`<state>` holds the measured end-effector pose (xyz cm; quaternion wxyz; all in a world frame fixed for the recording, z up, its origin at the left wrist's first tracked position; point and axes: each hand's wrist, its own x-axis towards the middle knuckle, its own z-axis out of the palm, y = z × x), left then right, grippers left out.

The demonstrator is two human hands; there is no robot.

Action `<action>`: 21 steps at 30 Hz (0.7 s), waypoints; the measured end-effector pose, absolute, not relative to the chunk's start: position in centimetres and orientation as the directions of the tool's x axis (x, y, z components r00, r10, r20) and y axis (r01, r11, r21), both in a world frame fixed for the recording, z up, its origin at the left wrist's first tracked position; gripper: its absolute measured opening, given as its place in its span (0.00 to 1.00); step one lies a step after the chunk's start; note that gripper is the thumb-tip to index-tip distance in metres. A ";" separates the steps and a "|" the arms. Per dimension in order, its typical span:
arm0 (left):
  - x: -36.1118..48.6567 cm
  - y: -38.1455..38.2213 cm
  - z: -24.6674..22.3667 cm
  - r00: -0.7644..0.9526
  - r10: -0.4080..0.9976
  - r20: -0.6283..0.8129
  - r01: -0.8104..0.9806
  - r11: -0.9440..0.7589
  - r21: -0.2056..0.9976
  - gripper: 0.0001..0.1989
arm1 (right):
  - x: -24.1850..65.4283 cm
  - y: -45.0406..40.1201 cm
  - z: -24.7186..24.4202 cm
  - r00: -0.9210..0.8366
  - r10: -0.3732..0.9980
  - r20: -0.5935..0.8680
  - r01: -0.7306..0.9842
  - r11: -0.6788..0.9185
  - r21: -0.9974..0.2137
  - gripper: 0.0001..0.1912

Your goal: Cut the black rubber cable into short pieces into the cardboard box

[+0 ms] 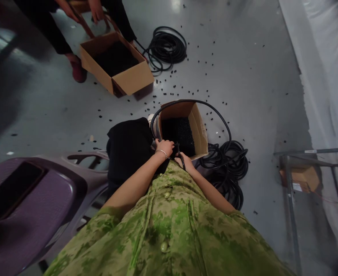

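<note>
My left hand (164, 147), with a bracelet at the wrist, is closed on the black hose (190, 101). From it the hose arches over the near cardboard box (201, 134) toward a pile of coils on the right. A pair of black-handled scissors (181, 158) is in my right hand (187, 164), with its blades up near my left fingertips. Both hands are over the near edge of the box, in front of my camouflage shirt. Small black pieces (183, 130) fill the bottom of the box. The cut end of the hose is too small to make out.
Coiled hose (232, 161) lies right of the box. Ahead, another person sits by a second cardboard box (134, 78) and a hose coil (167, 46). A purple chair (56, 191) with a phone (13, 189) stands left. Black bits litter the floor; a metal frame (292, 214) stands right.
</note>
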<state>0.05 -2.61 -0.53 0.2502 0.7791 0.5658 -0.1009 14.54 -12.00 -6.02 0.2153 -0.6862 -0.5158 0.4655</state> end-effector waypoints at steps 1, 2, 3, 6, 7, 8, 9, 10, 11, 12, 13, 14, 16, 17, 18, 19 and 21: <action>0.0 -2.6 -0.6 0.343 0.831 -0.438 0.930 -0.235 0.283 0.14 | 14.6 -12.0 -6.0 0.037 0.907 -0.419 0.511 -0.378 -0.773 0.09; 0.0 -2.6 -0.7 0.351 0.828 -0.437 0.926 -0.240 0.290 0.14 | 14.5 -12.0 -5.9 0.042 0.905 -0.424 0.519 -0.382 -0.764 0.09; 0.0 -2.5 -0.8 0.361 0.825 -0.436 0.923 -0.248 0.296 0.14 | 14.5 -11.9 -5.9 0.048 0.902 -0.429 0.532 -0.386 -0.753 0.08; 0.0 -2.4 -0.9 0.390 0.811 -0.436 0.911 -0.273 0.308 0.14 | 14.4 -11.8 -6.1 0.055 0.904 -0.424 0.578 -0.375 -0.725 0.08; 0.0 -2.3 -0.9 0.395 0.807 -0.439 0.910 -0.278 0.308 0.14 | 14.4 -11.7 -6.3 0.052 0.909 -0.415 0.592 -0.362 -0.720 0.08; 0.0 -2.3 -0.8 0.396 0.804 -0.443 0.910 -0.282 0.303 0.14 | 14.4 -11.7 -6.4 0.047 0.915 -0.402 0.604 -0.346 -0.717 0.08; 0.1 -2.3 -0.7 0.393 0.802 -0.450 0.913 -0.282 0.294 0.14 | 14.3 -11.8 -6.6 0.044 0.920 -0.388 0.615 -0.331 -0.715 0.08; 0.1 -2.3 -0.6 0.387 0.801 -0.457 0.917 -0.282 0.282 0.15 | 14.3 -11.8 -6.8 0.043 0.926 -0.376 0.625 -0.319 -0.712 0.08; 0.1 -2.3 -0.5 0.378 0.802 -0.462 0.922 -0.280 0.268 0.15 | 14.3 -11.8 -7.0 0.043 0.929 -0.367 0.634 -0.310 -0.709 0.08; 0.1 -2.3 -0.4 0.368 0.805 -0.465 0.926 -0.275 0.257 0.15 | 14.3 -11.9 -7.2 0.044 0.932 -0.360 0.640 -0.303 -0.706 0.08; 0.2 -2.3 -0.3 0.355 0.811 -0.465 0.932 -0.266 0.248 0.15 | 14.3 -11.9 -7.5 0.046 0.934 -0.354 0.642 -0.299 -0.705 0.08; 0.2 -2.4 -0.3 0.341 0.820 -0.460 0.936 -0.253 0.243 0.15 | 14.3 -12.0 -7.7 0.050 0.936 -0.349 0.642 -0.298 -0.707 0.08; 0.1 -2.4 -0.2 0.309 0.840 -0.447 0.945 -0.219 0.241 0.15 | 14.3 -12.0 -8.1 0.059 0.939 -0.340 0.632 -0.298 -0.715 0.09; 0.1 -2.4 -0.1 0.294 0.848 -0.442 0.949 -0.202 0.244 0.15 | 14.3 -12.0 -8.2 0.064 0.940 -0.335 0.626 -0.299 -0.720 0.09; 0.0 -2.5 -0.1 0.282 0.853 -0.440 0.951 -0.187 0.247 0.15 | 14.3 -12.0 -8.4 0.068 0.941 -0.331 0.621 -0.300 -0.724 0.09; 0.0 -2.5 -0.2 0.273 0.855 -0.441 0.952 -0.175 0.250 0.15 | 14.3 -12.0 -8.5 0.071 0.942 -0.329 0.618 -0.301 -0.726 0.09; -0.1 -2.5 -0.3 0.266 0.857 -0.441 0.953 -0.164 0.256 0.15 | 14.3 -12.0 -8.6 0.070 0.942 -0.328 0.619 -0.299 -0.727 0.09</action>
